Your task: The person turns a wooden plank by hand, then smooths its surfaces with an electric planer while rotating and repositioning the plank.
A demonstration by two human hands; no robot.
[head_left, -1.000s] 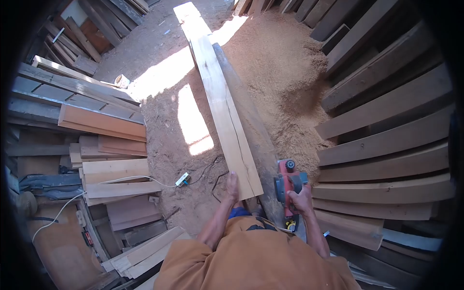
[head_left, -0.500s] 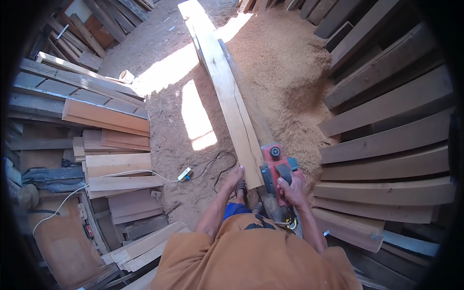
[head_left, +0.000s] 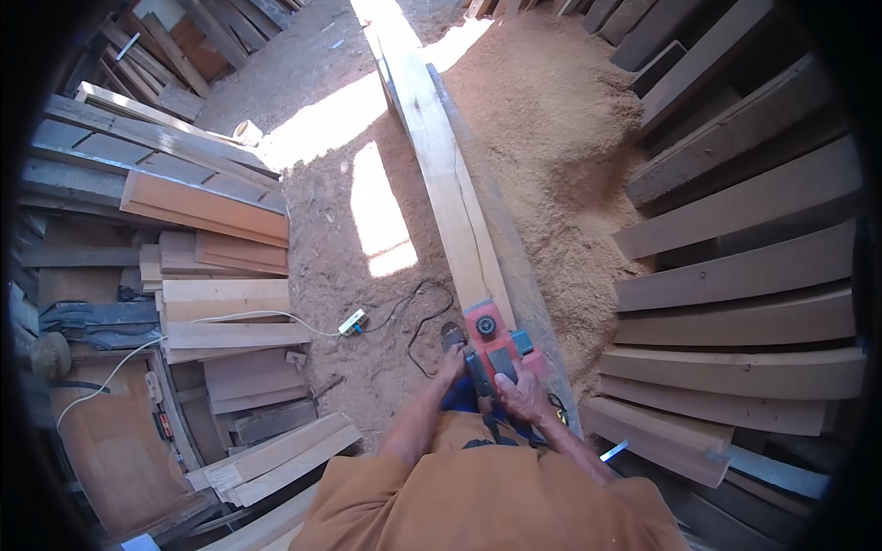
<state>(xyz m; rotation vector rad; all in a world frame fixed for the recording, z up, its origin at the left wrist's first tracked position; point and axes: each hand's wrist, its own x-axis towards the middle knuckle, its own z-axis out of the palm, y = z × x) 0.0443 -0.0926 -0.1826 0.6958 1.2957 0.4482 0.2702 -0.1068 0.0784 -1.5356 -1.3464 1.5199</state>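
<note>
A red electric planer [head_left: 484,323] with a black knob sits over the near end of a long pale wooden board [head_left: 441,170]. My right hand [head_left: 522,393] is wrapped around the planer's rear handle. At the left edge of the board's near end, close beside the planer, my left hand [head_left: 449,365] grips the board; its fingertips are partly hidden. The board has a dark crack running along it and rests on a darker beam [head_left: 501,225] that shows along its right side.
Heaped sawdust [head_left: 551,138] lies right of the beam. Stacked planks [head_left: 735,285] line the right side, more boards [head_left: 225,303] the left. A white power strip [head_left: 353,321] with a dark cord [head_left: 413,298] lies on the ground left of my feet.
The planer has moved left from beside the board onto its near end, with my right hand on the handle. My left hand has shifted slightly toward me.
</note>
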